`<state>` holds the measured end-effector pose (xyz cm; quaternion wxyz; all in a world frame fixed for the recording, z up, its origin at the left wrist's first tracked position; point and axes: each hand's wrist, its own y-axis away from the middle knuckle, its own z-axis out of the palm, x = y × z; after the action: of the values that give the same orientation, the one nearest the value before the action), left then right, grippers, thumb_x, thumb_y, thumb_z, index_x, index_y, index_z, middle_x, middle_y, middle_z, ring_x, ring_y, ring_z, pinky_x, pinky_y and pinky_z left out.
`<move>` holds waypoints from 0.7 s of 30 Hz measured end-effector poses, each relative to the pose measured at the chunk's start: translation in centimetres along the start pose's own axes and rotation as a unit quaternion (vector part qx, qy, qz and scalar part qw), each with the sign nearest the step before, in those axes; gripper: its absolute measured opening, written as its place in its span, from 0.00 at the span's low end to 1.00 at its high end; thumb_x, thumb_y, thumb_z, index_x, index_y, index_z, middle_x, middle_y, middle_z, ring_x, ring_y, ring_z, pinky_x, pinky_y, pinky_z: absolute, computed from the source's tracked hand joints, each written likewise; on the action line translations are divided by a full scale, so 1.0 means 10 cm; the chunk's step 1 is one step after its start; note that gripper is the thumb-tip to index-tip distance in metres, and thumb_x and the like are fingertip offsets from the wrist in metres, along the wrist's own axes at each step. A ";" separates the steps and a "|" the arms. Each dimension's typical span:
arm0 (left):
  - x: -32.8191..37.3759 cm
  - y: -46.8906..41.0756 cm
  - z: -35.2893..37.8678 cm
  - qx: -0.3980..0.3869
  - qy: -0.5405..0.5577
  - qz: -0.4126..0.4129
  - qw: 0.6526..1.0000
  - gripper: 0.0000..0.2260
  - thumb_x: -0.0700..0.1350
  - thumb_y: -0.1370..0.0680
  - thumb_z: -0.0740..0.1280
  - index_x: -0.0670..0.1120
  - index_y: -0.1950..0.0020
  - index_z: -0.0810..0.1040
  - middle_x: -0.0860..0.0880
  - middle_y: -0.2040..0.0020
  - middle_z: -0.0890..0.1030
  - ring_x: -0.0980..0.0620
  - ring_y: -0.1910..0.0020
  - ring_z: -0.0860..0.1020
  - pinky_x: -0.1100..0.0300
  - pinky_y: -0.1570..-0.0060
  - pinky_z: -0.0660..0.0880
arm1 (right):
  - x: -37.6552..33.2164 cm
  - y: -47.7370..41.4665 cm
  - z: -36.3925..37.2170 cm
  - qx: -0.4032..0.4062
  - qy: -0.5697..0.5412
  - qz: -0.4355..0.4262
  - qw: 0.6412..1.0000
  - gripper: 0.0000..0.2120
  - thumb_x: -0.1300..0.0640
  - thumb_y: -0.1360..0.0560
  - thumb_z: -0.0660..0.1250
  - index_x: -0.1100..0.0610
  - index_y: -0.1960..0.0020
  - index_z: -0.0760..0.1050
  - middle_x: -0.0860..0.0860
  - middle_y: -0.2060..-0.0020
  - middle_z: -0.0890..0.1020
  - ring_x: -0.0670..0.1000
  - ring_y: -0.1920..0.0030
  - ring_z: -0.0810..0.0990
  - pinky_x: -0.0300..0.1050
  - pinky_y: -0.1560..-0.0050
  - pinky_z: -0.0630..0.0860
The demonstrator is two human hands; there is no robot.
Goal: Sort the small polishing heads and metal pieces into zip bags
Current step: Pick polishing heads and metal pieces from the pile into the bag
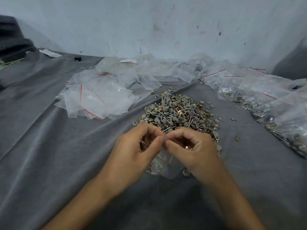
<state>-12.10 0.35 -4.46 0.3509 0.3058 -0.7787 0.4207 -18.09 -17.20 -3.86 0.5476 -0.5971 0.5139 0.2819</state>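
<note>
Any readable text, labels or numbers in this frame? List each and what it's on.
Nothing readable.
Faint reddish marks on a clear bag by the wall: too blurred to read.
Red lines on the zip bags: seal strips, not writing.
The small bag in left hand and right hand: no print visible.

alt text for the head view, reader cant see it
A left hand and right hand pinch the red-striped top of a small zip bag holding a few parts, in front of a pile of grey polishing heads and metal pieces on a grey cloth. Empty bags lie left, filled bags right.
</note>
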 end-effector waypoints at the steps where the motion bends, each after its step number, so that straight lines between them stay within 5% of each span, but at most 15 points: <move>1: 0.00 0.00 0.00 0.000 -0.004 0.002 1.000 0.04 0.55 0.22 0.67 0.57 0.51 0.80 0.54 0.60 0.81 0.55 0.65 0.77 0.59 0.66 0.74 | 0.00 0.01 0.01 0.001 0.009 -0.006 1.000 0.04 0.59 0.27 0.75 0.51 0.55 0.85 0.45 0.62 0.85 0.40 0.62 0.82 0.31 0.61 0.74; 21: -0.08 -0.02 -0.04 0.014 -0.026 0.009 1.000 0.05 0.57 0.23 0.68 0.59 0.51 0.81 0.55 0.62 0.80 0.52 0.64 0.78 0.52 0.65 0.76 | 0.00 0.00 0.06 0.012 0.043 -0.008 0.999 0.05 0.62 0.26 0.76 0.55 0.57 0.83 0.46 0.66 0.83 0.42 0.66 0.79 0.32 0.63 0.72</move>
<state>-11.43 0.79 -4.83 0.3220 0.3147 -0.7843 0.4269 -17.99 -16.65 -4.00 0.5345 -0.6060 0.5355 0.2455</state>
